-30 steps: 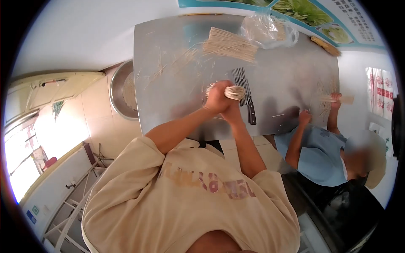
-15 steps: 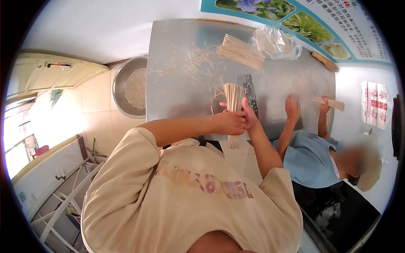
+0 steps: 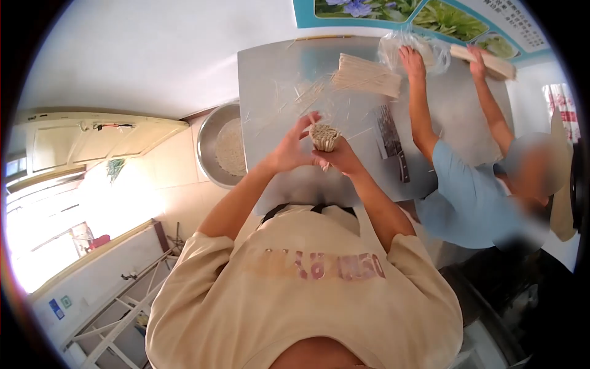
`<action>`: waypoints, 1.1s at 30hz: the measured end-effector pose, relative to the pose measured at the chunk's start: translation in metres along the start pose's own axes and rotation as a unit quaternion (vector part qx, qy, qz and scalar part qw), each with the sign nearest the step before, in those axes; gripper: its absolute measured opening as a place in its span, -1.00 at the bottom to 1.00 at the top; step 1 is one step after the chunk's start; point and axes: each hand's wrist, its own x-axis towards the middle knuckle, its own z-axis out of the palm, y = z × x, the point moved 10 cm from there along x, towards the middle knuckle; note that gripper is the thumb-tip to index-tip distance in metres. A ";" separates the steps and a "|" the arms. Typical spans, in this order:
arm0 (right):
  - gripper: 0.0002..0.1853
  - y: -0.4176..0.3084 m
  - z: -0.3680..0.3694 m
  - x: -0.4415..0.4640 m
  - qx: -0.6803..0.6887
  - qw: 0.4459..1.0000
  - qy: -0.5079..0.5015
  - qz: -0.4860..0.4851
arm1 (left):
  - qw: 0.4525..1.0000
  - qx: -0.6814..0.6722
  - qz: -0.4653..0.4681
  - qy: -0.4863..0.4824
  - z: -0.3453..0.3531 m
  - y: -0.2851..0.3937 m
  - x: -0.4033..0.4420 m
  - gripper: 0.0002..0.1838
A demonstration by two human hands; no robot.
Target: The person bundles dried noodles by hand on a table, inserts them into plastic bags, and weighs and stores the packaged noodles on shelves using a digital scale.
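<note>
A bundle of dried noodles (image 3: 326, 138), thin and pale like sticks, stands with its cut ends toward me. My right hand (image 3: 344, 158) is wrapped round its lower part. To its left, my left hand (image 3: 290, 150) has its fingers spread and curved beside the bundle, the fingertips close to its top; whether they touch it I cannot tell. A large knife (image 3: 389, 134) with a patterned blade and dark handle lies right of my hands on the metal table (image 3: 276, 187). Beyond my hands lies a pile of noodles (image 3: 367, 76).
Loose strands (image 3: 307, 92) are scattered on the table. A metal basin (image 3: 200, 147) with pale pieces stands off its left edge. At right, a co-worker in a blue shirt (image 3: 473, 197) has one hand at a plastic bag (image 3: 439, 60), the other holding a noodle bundle (image 3: 498, 66).
The bundle has turned so its ends face me. My left hand has come off it and opened at the left. The co-worker's hands have moved to the table's far side.
</note>
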 end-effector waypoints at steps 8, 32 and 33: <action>-0.68 0.014 0.015 -0.007 -0.148 0.979 -0.015 -0.137 | 0.977 0.045 -0.049 -0.203 0.049 -0.037 -0.022 -0.27; -0.29 -0.007 -0.032 -0.036 -0.523 0.827 0.134 -0.157 | 0.972 -0.144 -0.177 -0.058 0.003 -0.051 -0.007 -0.76; -0.29 -0.001 -0.048 -0.048 -0.522 0.827 0.135 -0.156 | 0.993 -0.086 -0.065 -0.040 -0.020 -0.028 -0.001 -0.78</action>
